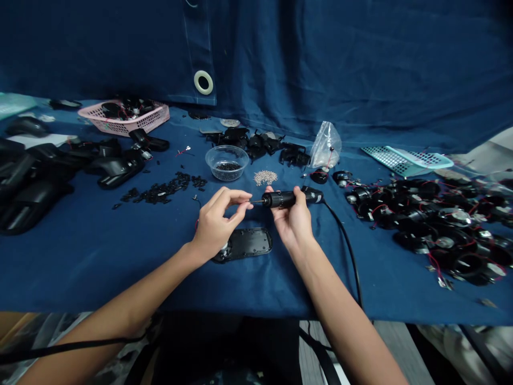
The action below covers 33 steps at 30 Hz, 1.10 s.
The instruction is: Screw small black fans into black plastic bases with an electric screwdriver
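Note:
My right hand [294,216] is wrapped around a black electric screwdriver [282,199], held level with its bit pointing left. A black cord runs from its back end down toward the table's front edge. My left hand [220,219] pinches at the tip of the bit with thumb and forefinger; whatever small piece may be between the fingers is too small to make out. Below both hands lies a black plastic housing [250,243], its inner side up, partly covered by my left hand. Just beyond the screwdriver is a pile of small silvery screws [265,177].
A clear bowl [227,163] holds small dark pieces, with loose black parts [160,190] nearby. Black housings [36,182] crowd the left, wired black parts [441,224] the right. Behind stand a pink basket [124,124], a plastic bag [326,145] and a turquoise basket [404,160].

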Tool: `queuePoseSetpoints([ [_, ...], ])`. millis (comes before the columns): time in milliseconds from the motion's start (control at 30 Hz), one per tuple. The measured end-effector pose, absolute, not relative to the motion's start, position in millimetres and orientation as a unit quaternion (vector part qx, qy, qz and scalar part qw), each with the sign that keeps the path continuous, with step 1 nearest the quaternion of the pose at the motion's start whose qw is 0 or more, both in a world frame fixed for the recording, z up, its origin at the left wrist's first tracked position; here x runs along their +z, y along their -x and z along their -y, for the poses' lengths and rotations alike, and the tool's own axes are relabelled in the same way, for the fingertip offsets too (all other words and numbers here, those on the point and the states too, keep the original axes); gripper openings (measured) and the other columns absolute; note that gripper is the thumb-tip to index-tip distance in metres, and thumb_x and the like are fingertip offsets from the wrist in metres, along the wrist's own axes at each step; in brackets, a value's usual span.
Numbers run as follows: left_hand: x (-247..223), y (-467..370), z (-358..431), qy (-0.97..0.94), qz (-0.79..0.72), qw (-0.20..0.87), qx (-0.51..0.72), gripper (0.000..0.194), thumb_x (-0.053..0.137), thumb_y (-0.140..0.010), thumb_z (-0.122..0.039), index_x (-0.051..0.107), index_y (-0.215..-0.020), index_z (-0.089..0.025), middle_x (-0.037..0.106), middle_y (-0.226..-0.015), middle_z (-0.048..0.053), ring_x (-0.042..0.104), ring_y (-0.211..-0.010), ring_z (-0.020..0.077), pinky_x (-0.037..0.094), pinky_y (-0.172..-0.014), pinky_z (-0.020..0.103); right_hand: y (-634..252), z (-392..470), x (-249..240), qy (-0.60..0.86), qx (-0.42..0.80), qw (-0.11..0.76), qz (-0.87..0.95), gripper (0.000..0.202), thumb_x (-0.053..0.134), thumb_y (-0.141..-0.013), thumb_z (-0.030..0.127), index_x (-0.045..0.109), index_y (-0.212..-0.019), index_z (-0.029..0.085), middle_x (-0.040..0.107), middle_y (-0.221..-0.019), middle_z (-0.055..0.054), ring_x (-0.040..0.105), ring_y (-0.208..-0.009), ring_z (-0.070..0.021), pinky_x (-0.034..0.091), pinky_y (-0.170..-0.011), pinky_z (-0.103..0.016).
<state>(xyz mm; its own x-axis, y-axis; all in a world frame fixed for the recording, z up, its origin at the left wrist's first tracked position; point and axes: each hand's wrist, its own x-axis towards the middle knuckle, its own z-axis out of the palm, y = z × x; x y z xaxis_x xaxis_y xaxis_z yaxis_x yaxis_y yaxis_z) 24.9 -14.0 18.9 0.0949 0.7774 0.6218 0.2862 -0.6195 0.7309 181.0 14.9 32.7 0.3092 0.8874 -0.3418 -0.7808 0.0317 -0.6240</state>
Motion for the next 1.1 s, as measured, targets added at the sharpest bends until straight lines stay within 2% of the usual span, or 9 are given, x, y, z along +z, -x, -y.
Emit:
queuePoseSetpoints([
  [267,31,-19,13,-0.794,-0.358,0.066,0.488,0.018,0.051,-0.093,-0.009,0.058,-0.106,-0.019,0.064,-0.092,0.001,0.064,-0.087,0.0113,0.053,-0.082,0.026,-179,-15,31,0.392,0.575,0.715,0.066,0.021,0.048,-0.095,0.031,0.039,-0.105,0.015,0.069,-0.088,-0.010,0.074,-0.083,-0.0206,0.062,-0.076,-0.038],
  [533,27,-18,6,-0.842,-0.349,0.009,0.411,0.020,0.043,-0.095,-0.008,0.057,-0.107,-0.017,0.061,-0.090,0.002,0.059,-0.082,0.0126,0.049,-0.079,0.027,-178,-18,24,0.404,0.568,0.715,0.051,0.019,0.051,-0.093,0.031,0.043,-0.101,0.016,0.065,-0.081,-0.004,0.073,-0.077,-0.0190,0.061,-0.079,-0.039],
  [667,27,-16,8,-0.834,-0.368,0.037,0.410,0.021,0.044,-0.097,-0.012,0.054,-0.114,-0.017,0.061,-0.097,0.004,0.061,-0.091,0.0139,0.049,-0.086,0.028,-179,-18,24,0.402,0.570,0.715,0.045,0.015,0.051,-0.093,0.029,0.043,-0.098,0.017,0.063,-0.079,-0.002,0.073,-0.076,-0.0188,0.062,-0.076,-0.039],
  [800,35,-1,25,-0.796,-0.447,0.124,0.389,0.043,0.054,-0.095,-0.028,0.040,-0.135,-0.020,0.060,-0.120,0.006,0.057,-0.114,0.0183,0.044,-0.101,0.034,-185,-18,31,0.392,0.571,0.720,0.040,0.015,0.049,-0.093,0.028,0.040,-0.100,0.018,0.063,-0.079,-0.001,0.073,-0.080,-0.0186,0.063,-0.075,-0.036],
  [967,32,26,47,-0.843,-0.463,0.205,0.183,0.055,0.064,-0.084,-0.053,0.050,-0.130,-0.025,0.060,-0.124,0.006,0.055,-0.116,0.0283,0.042,-0.102,0.046,-193,-15,38,0.384,0.550,0.740,0.052,0.015,0.050,-0.093,0.030,0.041,-0.098,0.019,0.064,-0.075,0.000,0.073,-0.081,-0.0172,0.062,-0.076,-0.032],
  [1033,27,29,50,-0.856,-0.447,0.221,0.134,0.060,0.065,-0.083,-0.053,0.048,-0.133,-0.025,0.059,-0.126,0.006,0.055,-0.117,0.0286,0.041,-0.104,0.046,-194,-12,41,0.385,0.534,0.748,0.085,0.016,0.050,-0.092,0.033,0.043,-0.095,0.019,0.064,-0.072,0.000,0.073,-0.075,-0.0154,0.062,-0.075,-0.031],
  [1100,24,26,47,-0.857,-0.438,0.234,0.135,0.058,0.064,-0.086,-0.048,0.046,-0.136,-0.025,0.056,-0.128,0.006,0.054,-0.119,0.0266,0.042,-0.103,0.042,-195,-8,46,0.386,0.505,0.757,0.152,0.027,0.052,-0.091,0.045,0.045,-0.096,0.019,0.066,-0.075,0.000,0.070,-0.065,-0.0135,0.062,-0.067,-0.029],
])
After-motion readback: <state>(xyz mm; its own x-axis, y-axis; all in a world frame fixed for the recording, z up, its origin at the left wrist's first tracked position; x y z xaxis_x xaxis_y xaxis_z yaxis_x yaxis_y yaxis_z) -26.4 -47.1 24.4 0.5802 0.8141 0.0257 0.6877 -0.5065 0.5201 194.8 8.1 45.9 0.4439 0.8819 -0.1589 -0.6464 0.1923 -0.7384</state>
